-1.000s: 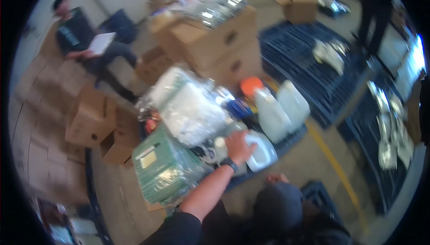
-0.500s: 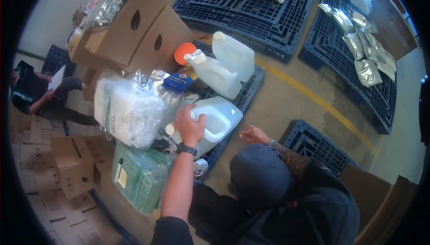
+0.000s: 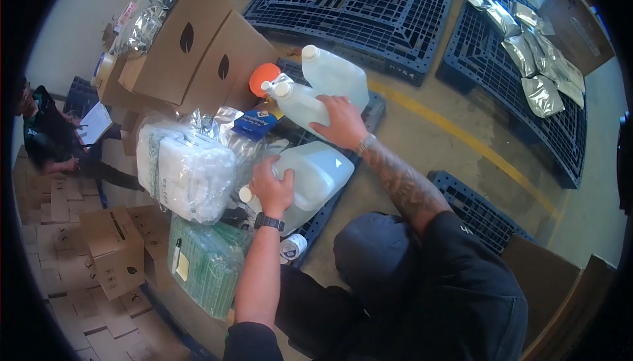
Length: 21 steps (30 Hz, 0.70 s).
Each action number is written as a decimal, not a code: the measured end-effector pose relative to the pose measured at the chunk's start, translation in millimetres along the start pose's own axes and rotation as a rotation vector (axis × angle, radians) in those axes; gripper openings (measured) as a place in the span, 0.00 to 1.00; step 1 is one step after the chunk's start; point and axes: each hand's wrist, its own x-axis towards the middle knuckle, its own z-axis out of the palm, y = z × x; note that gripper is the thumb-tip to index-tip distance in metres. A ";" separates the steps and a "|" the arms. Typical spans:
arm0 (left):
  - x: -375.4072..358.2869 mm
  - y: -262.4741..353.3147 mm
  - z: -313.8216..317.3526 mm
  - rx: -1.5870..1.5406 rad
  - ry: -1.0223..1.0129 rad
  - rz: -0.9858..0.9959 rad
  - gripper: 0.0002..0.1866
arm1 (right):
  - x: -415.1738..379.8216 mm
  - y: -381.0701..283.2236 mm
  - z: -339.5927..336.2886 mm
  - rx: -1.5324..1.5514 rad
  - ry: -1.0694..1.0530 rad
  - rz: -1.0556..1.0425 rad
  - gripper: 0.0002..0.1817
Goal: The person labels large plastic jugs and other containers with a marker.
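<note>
My left hand (image 3: 271, 188), with a watch at the wrist, curls over the front plastic jugs, thumb apart from the fingers. Under it lies a translucent jug (image 3: 323, 171) with a moulded handle, and beside it a white-capped jug (image 3: 290, 219), partly covered by my hand and forearm. My right hand (image 3: 341, 122), at the end of a tattooed forearm, rests on a middle jug (image 3: 300, 102), fingers spread across its side. Behind that stands another white-capped jug (image 3: 339, 74). All of these jugs are on a dark plastic pallet (image 3: 377, 107); an orange lid (image 3: 265, 79) is to their left.
A wrapped white bundle (image 3: 188, 173), a wrapped green stack (image 3: 208, 262) and cardboard boxes (image 3: 224, 64) stand left. Silver pouches (image 3: 541, 97) lie on a right-hand pallet (image 3: 475, 51). A dark cap (image 3: 376, 249) shows between my arms. Another person (image 3: 62, 133) holds papers at far left.
My right hand has moved up and left, from above the floor onto the middle jug. My left hand stays at the front jugs. The view has shifted slightly.
</note>
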 end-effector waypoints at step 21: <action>37.4 49.9 -2.7 0.195 -0.058 0.089 0.28 | -99.2 -17.2 -55.4 -0.126 -0.142 -0.073 0.16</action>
